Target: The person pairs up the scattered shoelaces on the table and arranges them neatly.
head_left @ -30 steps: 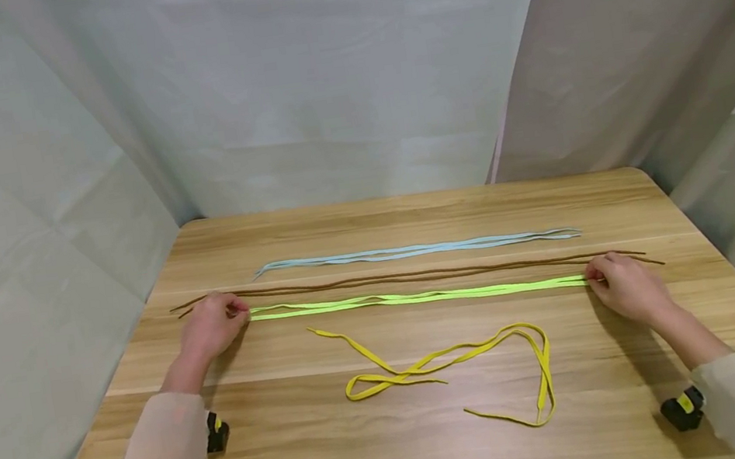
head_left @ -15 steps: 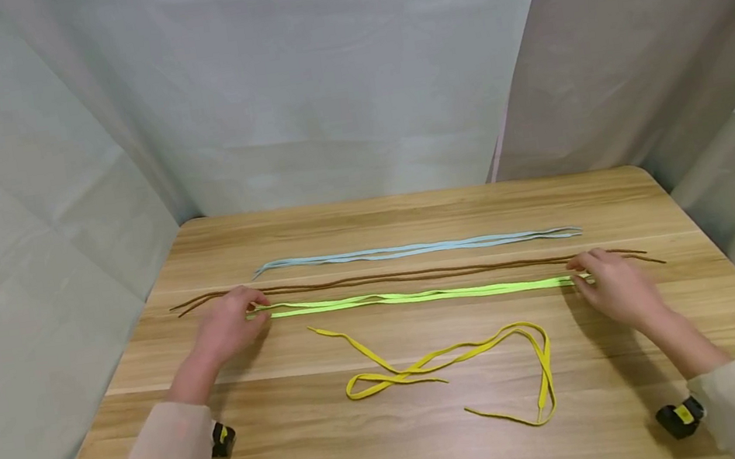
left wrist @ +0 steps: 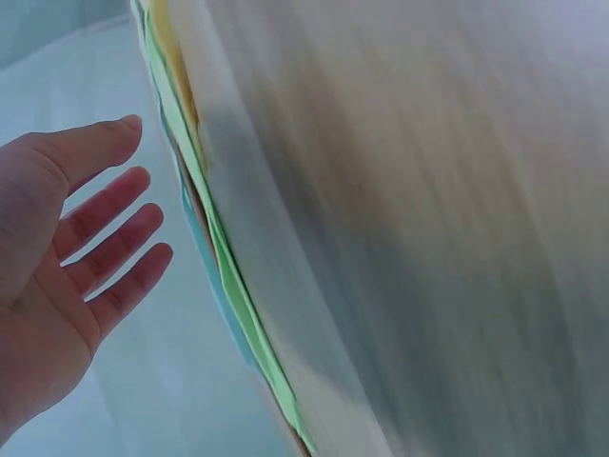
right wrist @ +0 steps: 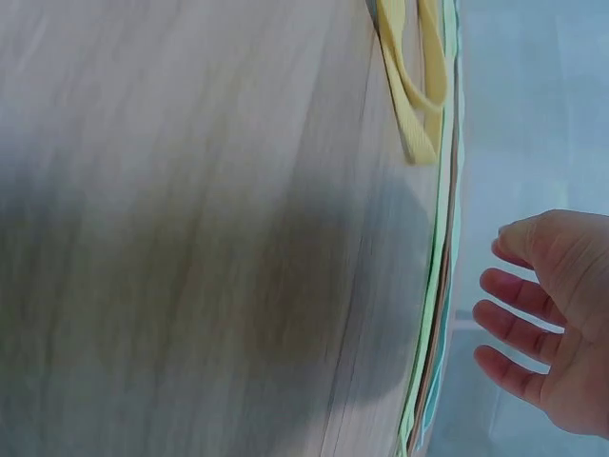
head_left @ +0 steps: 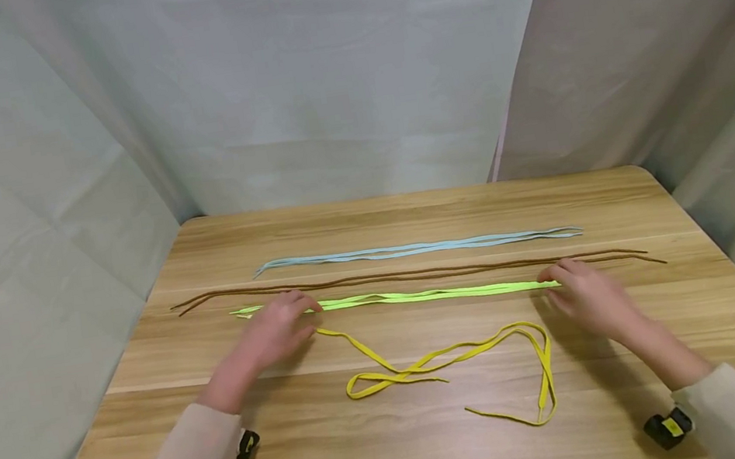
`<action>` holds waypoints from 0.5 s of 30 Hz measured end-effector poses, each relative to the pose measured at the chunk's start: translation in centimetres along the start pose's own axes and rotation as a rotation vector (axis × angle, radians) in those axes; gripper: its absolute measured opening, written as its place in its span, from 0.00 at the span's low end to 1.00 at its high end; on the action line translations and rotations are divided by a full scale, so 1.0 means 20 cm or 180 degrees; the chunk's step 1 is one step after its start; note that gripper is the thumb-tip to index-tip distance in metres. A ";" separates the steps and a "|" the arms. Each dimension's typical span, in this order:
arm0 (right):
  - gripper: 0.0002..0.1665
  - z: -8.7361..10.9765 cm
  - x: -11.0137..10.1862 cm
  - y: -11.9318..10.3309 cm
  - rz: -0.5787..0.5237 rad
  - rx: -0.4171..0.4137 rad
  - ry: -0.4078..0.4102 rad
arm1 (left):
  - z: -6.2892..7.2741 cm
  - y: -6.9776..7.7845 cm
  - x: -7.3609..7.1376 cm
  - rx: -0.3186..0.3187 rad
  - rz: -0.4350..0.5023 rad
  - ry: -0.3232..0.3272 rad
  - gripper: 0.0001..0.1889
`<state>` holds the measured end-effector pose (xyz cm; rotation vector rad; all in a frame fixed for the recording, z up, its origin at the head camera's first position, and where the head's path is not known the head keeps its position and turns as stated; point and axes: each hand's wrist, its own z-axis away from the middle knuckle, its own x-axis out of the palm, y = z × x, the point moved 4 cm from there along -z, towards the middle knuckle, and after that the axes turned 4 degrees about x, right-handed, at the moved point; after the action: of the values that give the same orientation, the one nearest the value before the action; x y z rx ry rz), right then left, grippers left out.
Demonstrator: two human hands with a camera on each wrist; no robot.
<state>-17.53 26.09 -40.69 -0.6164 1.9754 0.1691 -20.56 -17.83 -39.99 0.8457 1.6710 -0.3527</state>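
Observation:
A neon green shoelace (head_left: 433, 295), doubled, lies nearly straight across the table. Over its left part hovers my left hand (head_left: 276, 330), fingers relaxed and spread, holding nothing. My right hand (head_left: 587, 294) is above the right end, which it hides in the head view, its fingers loosely bent around nothing. In both wrist views the thumb and fingers stand apart in the air. Nearer me a yellow shoelace (head_left: 456, 356) lies in loose loops and crossings; one tip is right by my left fingertips in the head view.
Beyond the green one, a brown shoelace (head_left: 374, 277) and a light blue shoelace (head_left: 413, 249) lie doubled and roughly parallel to it. The wooden table (head_left: 385, 454) has pale curtains (head_left: 319, 87) along its back and sides.
Both hands have let go of the green shoelace's ends and moved inward, the left to the right and the right to the left. The left end of the green shoelace now shows.

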 end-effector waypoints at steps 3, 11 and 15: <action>0.15 0.00 0.01 -0.03 -0.0052 -0.0066 -0.0030 | -0.01 0.04 0.03 0.0079 0.0023 -0.0136 0.15; 0.14 0.01 0.03 -0.11 -0.0055 -0.0155 -0.0119 | -0.02 0.07 0.10 -0.0031 0.0049 -0.0374 0.14; 0.13 0.03 0.03 -0.15 -0.0040 -0.0211 -0.0160 | -0.03 0.07 0.12 -0.0085 0.0014 -0.0421 0.12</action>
<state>-15.91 23.57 -41.08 -0.6612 1.9232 0.2411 -20.12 -15.62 -41.71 0.7894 1.5478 -0.3746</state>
